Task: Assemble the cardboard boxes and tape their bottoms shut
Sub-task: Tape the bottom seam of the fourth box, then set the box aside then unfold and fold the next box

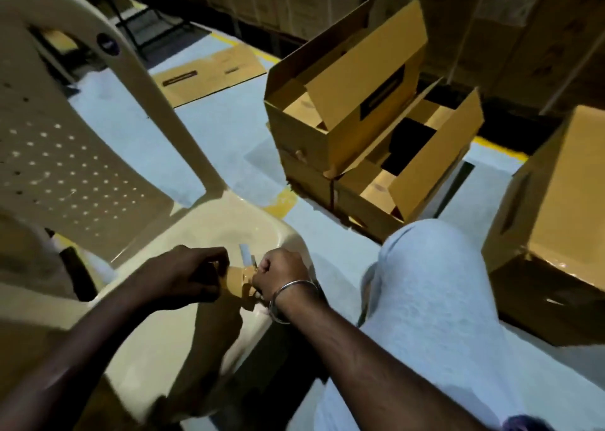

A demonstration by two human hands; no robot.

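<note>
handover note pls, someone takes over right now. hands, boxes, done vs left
Left hand: fingers curled on the brown packing tape roll, over the beige plastic chair's seat.
Right hand: gripping the tape from the other side; what it pinches is hidden.
Boxes: two open brown cardboard boxes stacked on the floor ahead, a third cardboard box at right, one flattened cardboard sheet beyond the chair.
Done: three boxes erected; bottoms not visible.
Left: get the tape ready, assemble and tape the flat one, check the bottoms.

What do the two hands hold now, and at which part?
Both hold the brown tape roll over the chair: left hand grips its left side, right hand its right side.
</note>
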